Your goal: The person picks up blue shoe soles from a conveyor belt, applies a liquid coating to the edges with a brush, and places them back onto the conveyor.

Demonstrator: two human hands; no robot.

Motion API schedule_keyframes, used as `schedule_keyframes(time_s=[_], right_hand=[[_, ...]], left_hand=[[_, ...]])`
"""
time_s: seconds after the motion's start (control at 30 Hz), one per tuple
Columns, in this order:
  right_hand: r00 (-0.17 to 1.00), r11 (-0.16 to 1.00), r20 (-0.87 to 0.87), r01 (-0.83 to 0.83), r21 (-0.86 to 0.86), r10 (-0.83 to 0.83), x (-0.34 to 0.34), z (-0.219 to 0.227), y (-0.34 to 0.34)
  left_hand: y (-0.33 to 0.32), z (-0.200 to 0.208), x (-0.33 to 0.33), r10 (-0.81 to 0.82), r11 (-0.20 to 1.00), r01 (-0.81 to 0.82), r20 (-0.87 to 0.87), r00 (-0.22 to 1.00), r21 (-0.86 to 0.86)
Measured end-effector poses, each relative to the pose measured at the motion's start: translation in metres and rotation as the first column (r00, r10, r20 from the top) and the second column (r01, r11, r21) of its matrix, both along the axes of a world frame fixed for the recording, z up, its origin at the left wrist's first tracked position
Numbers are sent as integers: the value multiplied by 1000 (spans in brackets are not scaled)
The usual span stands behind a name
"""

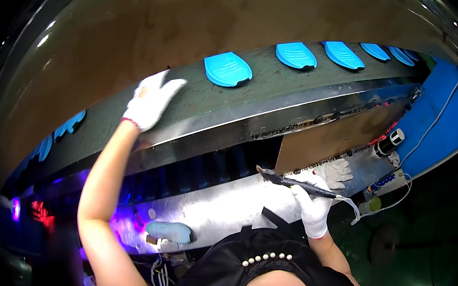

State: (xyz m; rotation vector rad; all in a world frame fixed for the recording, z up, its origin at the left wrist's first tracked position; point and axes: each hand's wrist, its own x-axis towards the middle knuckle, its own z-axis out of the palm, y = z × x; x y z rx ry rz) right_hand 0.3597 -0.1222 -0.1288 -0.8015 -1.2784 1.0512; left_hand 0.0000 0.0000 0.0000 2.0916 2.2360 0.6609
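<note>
My left hand [149, 101], in a white glove, reaches out over the green conveyor belt [190, 103]. Its thumb and fingers are spread, and nothing shows in them. Just right of it on the belt lies a bright blue shoe sole [228, 70], its rounded end toward me. Another blue sole [295, 56] and several more follow to the right. My right hand [314, 210], also gloved in white, is closed around a slim black-handled brush [288, 180] above the metal bench. The brush's brownish tip points up and left, and a thin white tube trails from its back end.
The metal bench [219, 204] carries a pale blue sole-shaped piece [168, 232] and a loose white glove [337, 172]. A cardboard sheet [320, 140] leans below the belt's metal edge. Right of it stand a black cylinder [390, 142] and a blue panel [443, 116]. A curved hood [213, 13] overhangs the belt.
</note>
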Motion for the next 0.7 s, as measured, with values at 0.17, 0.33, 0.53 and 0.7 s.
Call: schedule_keyframes(time_s=[0.17, 0.33, 0.53, 0.7], right_hand=[[995, 997, 58, -79, 0, 79, 23, 4, -7], [993, 989, 50, -101, -109, 107, 50, -2, -11], [976, 970, -21, -218, -105, 217, 46, 11, -9], [955, 947, -36, -296, -126, 293, 17, 6, -8]], left_hand=[[8, 6, 93, -416, 806, 513, -333, 846, 295], [-8, 0, 105, -363, 915, 399, -320, 875, 54], [-58, -1, 26, 189, 917, -126, -132, 973, 379], [-151, -63, -287, 727, 622, -675, 27, 686, 397]])
